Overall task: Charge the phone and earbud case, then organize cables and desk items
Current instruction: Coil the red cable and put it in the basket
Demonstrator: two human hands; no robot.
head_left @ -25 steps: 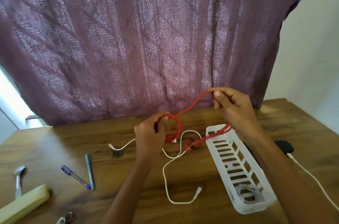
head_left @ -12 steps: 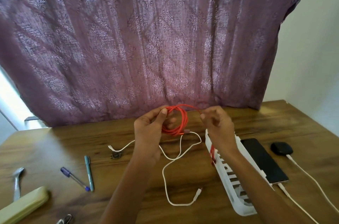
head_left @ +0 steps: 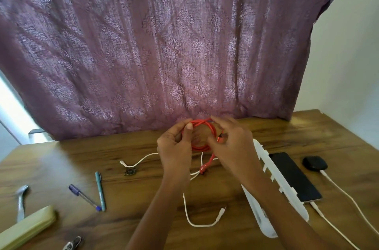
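Here the left hand (head_left: 176, 147) pinches the red cable (head_left: 200, 149) at the left side of its coil, with the thumb on top. The right hand (head_left: 232, 147) has its fingers curled round the right side, near a plug end. The coil is held above the bench (head_left: 143, 198), just in front of the curtain (head_left: 164, 44). One red tail hangs from it and reaches the bench beside the white cable (head_left: 220, 216). The phone (head_left: 293, 176) and the case (head_left: 314, 163) lie right of the tray (head_left: 264, 159) and both look plugged in, so I judge that tidying is the step in hand.

In my judgement, if either hand loosens, the springy loops can open and the coil comes apart. The hanging tail may also hook the white cable and drag it. A wide move of the right arm may push the tray against the phone.
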